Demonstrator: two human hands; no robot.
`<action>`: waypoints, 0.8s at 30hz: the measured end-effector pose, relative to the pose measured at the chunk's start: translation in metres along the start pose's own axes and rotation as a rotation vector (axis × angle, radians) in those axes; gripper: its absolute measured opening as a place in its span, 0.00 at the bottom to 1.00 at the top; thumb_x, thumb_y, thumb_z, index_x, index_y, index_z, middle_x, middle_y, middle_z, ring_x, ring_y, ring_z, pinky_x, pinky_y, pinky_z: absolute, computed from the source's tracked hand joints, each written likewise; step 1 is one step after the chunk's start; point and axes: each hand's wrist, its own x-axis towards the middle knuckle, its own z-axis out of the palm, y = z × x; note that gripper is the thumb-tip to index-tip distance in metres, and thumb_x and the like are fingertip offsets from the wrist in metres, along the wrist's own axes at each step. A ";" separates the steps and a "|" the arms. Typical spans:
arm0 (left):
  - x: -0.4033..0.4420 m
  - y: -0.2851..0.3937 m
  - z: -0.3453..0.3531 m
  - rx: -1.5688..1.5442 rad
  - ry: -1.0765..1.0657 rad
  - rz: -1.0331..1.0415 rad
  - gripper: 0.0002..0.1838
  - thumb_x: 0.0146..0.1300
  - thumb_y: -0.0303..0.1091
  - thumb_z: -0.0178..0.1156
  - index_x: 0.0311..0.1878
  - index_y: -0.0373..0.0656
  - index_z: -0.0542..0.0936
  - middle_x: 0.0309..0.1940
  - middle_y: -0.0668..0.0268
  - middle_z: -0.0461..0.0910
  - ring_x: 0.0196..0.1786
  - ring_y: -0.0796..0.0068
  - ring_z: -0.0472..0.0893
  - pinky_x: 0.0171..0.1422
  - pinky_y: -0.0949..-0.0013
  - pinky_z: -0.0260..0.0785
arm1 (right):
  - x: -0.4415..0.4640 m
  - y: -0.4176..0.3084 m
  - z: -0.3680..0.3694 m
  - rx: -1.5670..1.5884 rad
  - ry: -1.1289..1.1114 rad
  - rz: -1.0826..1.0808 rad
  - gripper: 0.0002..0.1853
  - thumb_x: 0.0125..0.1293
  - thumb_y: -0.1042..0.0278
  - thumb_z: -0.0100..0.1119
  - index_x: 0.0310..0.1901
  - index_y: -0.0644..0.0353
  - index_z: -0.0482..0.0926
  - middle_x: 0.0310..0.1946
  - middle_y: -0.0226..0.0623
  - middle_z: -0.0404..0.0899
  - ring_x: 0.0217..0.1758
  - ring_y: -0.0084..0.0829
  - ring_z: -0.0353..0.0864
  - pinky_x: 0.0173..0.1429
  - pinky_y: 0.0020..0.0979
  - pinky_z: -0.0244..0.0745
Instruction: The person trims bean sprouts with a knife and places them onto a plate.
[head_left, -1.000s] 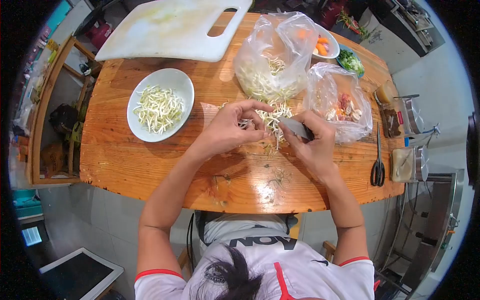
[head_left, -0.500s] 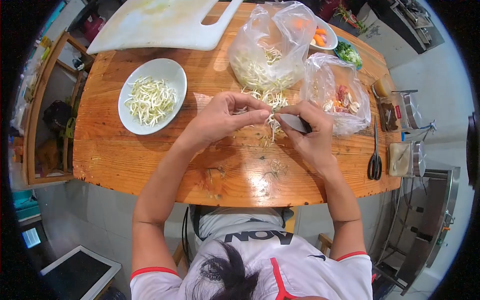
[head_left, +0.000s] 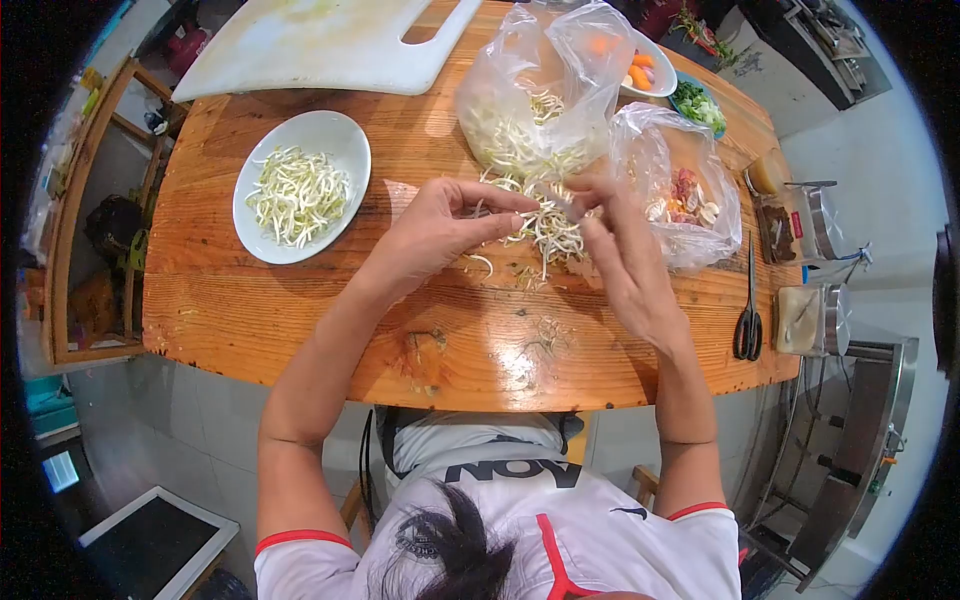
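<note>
R hand [head_left: 622, 245] nr sprouts [head_left: 556, 236]

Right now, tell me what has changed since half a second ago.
The right hand, still holding the blade, has moved forward, slightly away from the left hand. No new grip or release shows. The left hand is nearly where it was, by the sprout pile; white bowl and scissors unmoved.

Cutting board [head_left: 320, 52] at eleven o'clock: cut off by the top edge. Right hand [head_left: 625, 250], two o'clock: blade [head_left: 568, 208] blurred, partly hidden by the grip. Left hand [head_left: 440, 222], eleven o'clock: anything pinched is too small to identify.
</note>
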 end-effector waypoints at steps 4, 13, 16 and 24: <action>0.000 -0.003 0.002 -0.074 0.008 0.027 0.16 0.61 0.31 0.62 0.51 0.37 0.82 0.37 0.70 0.83 0.35 0.89 0.75 0.41 0.81 0.68 | 0.000 -0.008 0.003 0.000 -0.126 0.038 0.19 0.67 0.65 0.56 0.58 0.60 0.71 0.38 0.43 0.76 0.39 0.35 0.77 0.46 0.34 0.72; 0.000 -0.006 -0.001 -0.075 -0.031 0.019 0.17 0.60 0.28 0.59 0.53 0.38 0.81 0.38 0.70 0.83 0.33 0.89 0.74 0.36 0.82 0.63 | 0.002 -0.001 0.007 -0.072 -0.079 -0.070 0.17 0.65 0.69 0.59 0.55 0.62 0.75 0.45 0.45 0.80 0.44 0.38 0.79 0.50 0.35 0.74; 0.000 -0.006 -0.002 -0.070 -0.043 -0.006 0.17 0.60 0.29 0.60 0.53 0.38 0.81 0.38 0.70 0.83 0.35 0.88 0.74 0.38 0.82 0.64 | 0.002 0.001 0.008 -0.076 -0.084 -0.068 0.17 0.65 0.70 0.59 0.55 0.61 0.75 0.46 0.45 0.80 0.44 0.37 0.80 0.50 0.35 0.74; 0.001 -0.005 0.001 -0.123 -0.096 0.044 0.17 0.60 0.28 0.60 0.53 0.39 0.81 0.42 0.69 0.83 0.38 0.87 0.76 0.42 0.81 0.66 | 0.001 -0.002 0.008 -0.036 -0.084 0.007 0.14 0.65 0.69 0.59 0.51 0.60 0.76 0.35 0.44 0.81 0.36 0.35 0.81 0.43 0.33 0.74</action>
